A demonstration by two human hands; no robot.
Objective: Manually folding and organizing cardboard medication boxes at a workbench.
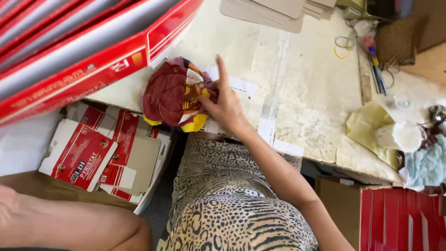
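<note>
Spreading across the middle and upper right of the frame: a worn, pale surface (pixel 306 83). Filling the upper left: a slanting stack of flat red and white cartons (pixel 79 51), overhanging the surface edge. Lying below it, lower left: loose flattened red cartons (pixel 88 158) in a heap off the surface. Sitting at centre, near the surface's front edge: a crumpled maroon and yellow cloth bundle (pixel 169 95). Pressing against the bundle's right side: the right hand (pixel 223 104), grip partly closed, thumb and lower fingers pinching the cloth, forefinger pointing up and free. Showing only as a bare forearm along the lower left: the left arm, its grip out of frame. Resting at right: a yellow paper (pixel 367 128) and a white cup (pixel 399 137).
</note>
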